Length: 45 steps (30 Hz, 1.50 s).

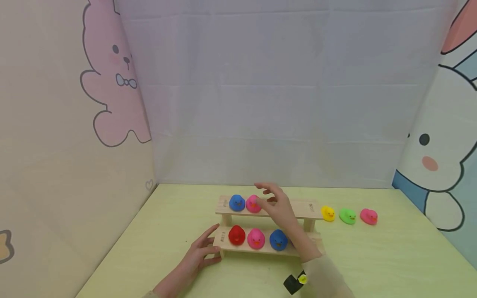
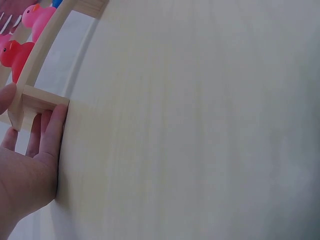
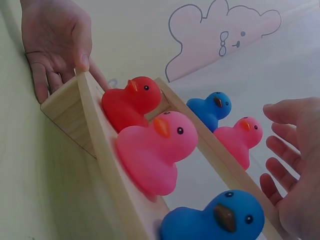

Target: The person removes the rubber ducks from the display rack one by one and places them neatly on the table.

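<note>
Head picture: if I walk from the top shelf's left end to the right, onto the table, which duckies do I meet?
Blue duck → pink duck → yellow duck → green duck → another pink duck.

Upper shelf (image 1: 303,207), pale wood: 1 blue duck (image 1: 237,203), 1 pink duck (image 1: 251,205). Lower shelf (image 1: 222,240), same pale wood: 1 red duck (image 1: 237,236), 1 orange-billed pink duck (image 1: 256,239), 1 brown-billed blue duck (image 1: 278,240). Tabletop (image 1: 372,256), pale yellow-green: 1 yellow duck (image 1: 328,214), 1 green duck (image 1: 348,216), 1 rose-pink duck (image 1: 369,216). Sleeve (image 1: 324,275), beige. Backdrop (image 1: 275,95), pale grey. Left wall (image 1: 44,145), cream, printed with 1 pink bear (image 1: 112,103), grey outline, pale blue bow tie (image 1: 126,81). Right wall print (image 1: 439,132), white, pink-cheeked.
</note>
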{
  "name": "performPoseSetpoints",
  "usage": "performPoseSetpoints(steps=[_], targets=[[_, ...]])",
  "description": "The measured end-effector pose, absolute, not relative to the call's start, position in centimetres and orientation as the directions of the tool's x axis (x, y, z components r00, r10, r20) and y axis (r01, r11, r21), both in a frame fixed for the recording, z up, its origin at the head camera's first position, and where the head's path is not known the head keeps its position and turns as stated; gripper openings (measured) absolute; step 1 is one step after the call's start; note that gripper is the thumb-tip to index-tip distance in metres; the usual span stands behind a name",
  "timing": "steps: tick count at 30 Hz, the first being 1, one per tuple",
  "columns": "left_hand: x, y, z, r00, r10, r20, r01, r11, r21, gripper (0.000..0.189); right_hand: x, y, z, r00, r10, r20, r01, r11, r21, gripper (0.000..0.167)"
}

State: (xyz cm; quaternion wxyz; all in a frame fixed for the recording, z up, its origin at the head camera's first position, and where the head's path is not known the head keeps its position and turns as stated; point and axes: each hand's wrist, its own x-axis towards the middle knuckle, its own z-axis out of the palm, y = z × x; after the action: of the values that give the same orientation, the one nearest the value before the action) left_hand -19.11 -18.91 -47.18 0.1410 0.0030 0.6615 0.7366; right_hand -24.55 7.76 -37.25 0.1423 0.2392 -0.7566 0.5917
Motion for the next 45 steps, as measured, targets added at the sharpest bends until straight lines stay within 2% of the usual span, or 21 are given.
performPoseSetpoints(steps=[9, 20, 45], targets=[[-19.0, -18.8, -47.0, -0.961, 0.202, -0.190, -0.210, -0.084, 0.974, 0.077, -26.2, 8.1, -39.6, -0.848, -0.307, 0.432, -0.517, 0.300, -0.802, 0.040], [-19.0, -18.9, -47.0, -0.962, 0.190, -0.196, -0.214, -0.076, 0.974, 0.077, -25.9, 8.3, -39.7, -0.873, -0.300, 0.383, -0.476, 0.359, -0.803, 0.041], [-19.1, -18.9, -47.2, -0.960, 0.202, -0.195, -0.214, -0.079, 0.974, 0.078, -25.6, 8.3, -39.7, -0.884, -0.284, 0.371, -0.452, 0.323, -0.832, 0.042]])
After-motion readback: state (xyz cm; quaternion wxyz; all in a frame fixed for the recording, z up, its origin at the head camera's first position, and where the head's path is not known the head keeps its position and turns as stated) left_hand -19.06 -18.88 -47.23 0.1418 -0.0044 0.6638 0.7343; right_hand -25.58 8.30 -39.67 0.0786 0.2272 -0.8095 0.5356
